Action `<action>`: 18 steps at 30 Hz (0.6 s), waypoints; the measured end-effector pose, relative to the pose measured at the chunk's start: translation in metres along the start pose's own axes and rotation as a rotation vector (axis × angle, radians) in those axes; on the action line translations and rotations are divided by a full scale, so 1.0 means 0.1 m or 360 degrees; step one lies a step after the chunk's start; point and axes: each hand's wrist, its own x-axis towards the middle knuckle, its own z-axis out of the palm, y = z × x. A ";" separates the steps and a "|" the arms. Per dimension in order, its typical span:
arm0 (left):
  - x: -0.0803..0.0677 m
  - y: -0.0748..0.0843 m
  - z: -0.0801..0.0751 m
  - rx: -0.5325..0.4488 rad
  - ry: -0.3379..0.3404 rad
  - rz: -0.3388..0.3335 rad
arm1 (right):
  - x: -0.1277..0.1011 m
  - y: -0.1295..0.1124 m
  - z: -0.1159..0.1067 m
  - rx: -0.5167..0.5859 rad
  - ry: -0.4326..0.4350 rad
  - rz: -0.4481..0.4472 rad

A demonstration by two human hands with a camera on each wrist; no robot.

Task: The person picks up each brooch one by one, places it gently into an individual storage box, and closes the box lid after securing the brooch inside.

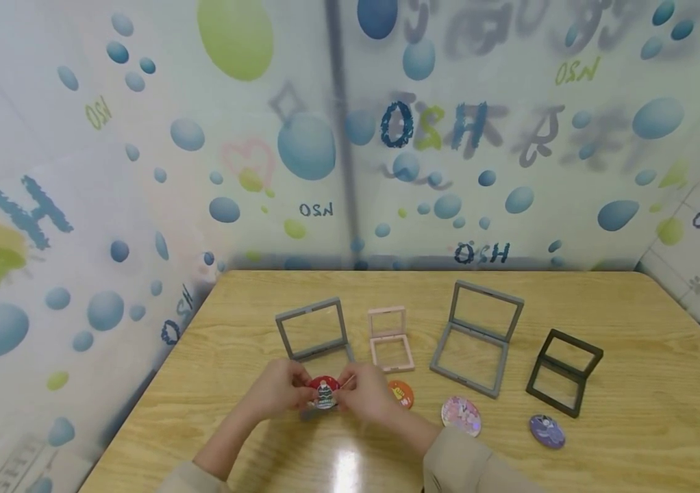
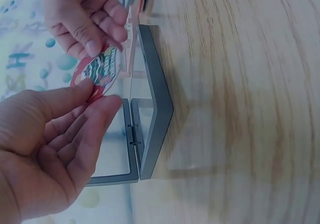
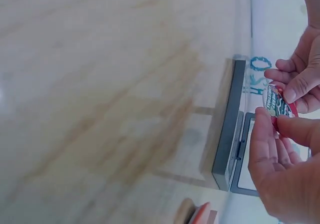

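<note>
A round red badge [image 1: 325, 392] with a Christmas-tree picture is held between both hands, above a grey hinged display frame [image 1: 311, 330] that stands open. My left hand [image 1: 277, 390] pinches its left edge with thumb and fingers. On the opposite edge, my right hand [image 1: 367, 392] pinches it the same way. In the left wrist view the badge [image 2: 100, 72] is tilted, apart from the grey frame [image 2: 156, 102] beneath it. The hands hide part of that frame's lower half in the head view.
To the right stand a small pink frame [image 1: 389, 335], a larger grey frame [image 1: 479, 335] and a black frame [image 1: 564, 373], all open. Nearer lie an orange badge [image 1: 402, 394], a pink badge [image 1: 461, 415] and a purple badge [image 1: 547, 431]. A printed curtain [image 1: 350, 233] borders the wooden table [image 1: 652, 383].
</note>
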 end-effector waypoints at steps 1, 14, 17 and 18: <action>0.01 0.00 0.00 -0.0034 0.0047 -0.0026 | 0.02 0.00 0.00 0.0033 0.0019 0.0012; 0.12 -0.03 0.08 -0.0137 0.0469 -0.0196 | 0.21 -0.03 0.05 0.0112 0.0212 0.0178; 0.17 -0.05 0.12 -0.0154 0.0503 -0.0204 | 0.23 -0.01 0.05 0.0100 0.0257 0.0198; 0.18 -0.06 0.13 -0.0160 0.0512 -0.0211 | 0.24 0.00 0.05 0.0089 0.0273 0.0197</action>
